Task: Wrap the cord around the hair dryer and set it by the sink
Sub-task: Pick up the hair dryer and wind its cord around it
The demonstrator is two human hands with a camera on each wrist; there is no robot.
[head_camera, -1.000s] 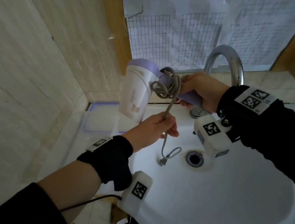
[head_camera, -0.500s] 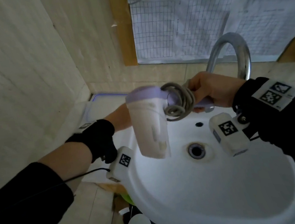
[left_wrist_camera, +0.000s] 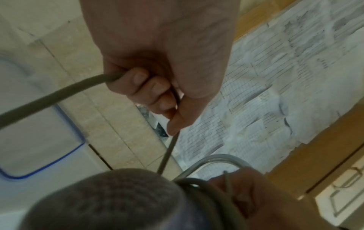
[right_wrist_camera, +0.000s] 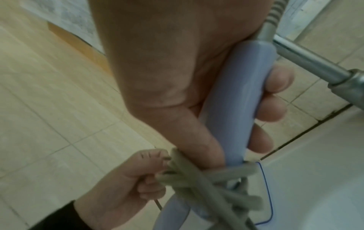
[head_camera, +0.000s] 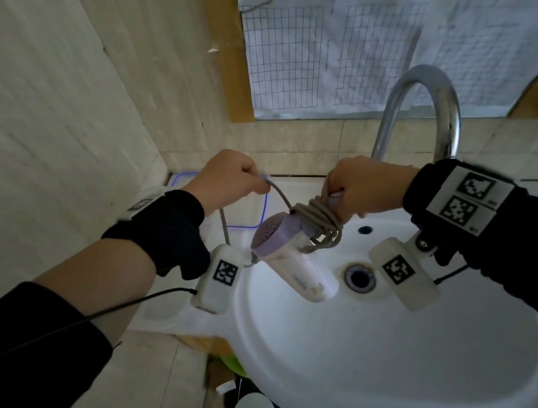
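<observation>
While the lilac-and-white plastic hair dryer (head_camera: 288, 253) is held above the white ceramic sink basin (head_camera: 402, 351), its handle gripped by the right hand (head_camera: 367, 186), coils of grey cord (head_camera: 318, 221) wound beside those curled fingers, loose cord pinched taut in the closed left hand (head_camera: 229, 178), only a drain (head_camera: 360, 275) seen in the basin.

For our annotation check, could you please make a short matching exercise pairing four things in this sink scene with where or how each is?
Things:
1. left hand
2. right hand
3. hair dryer
4. faucet

States:
A. nozzle pointing down over the basin
B. arching behind the right hand
C. pulling a stretch of cord taut
D. gripping the purple handle

Pairs: 1-C, 2-D, 3-A, 4-B
</observation>
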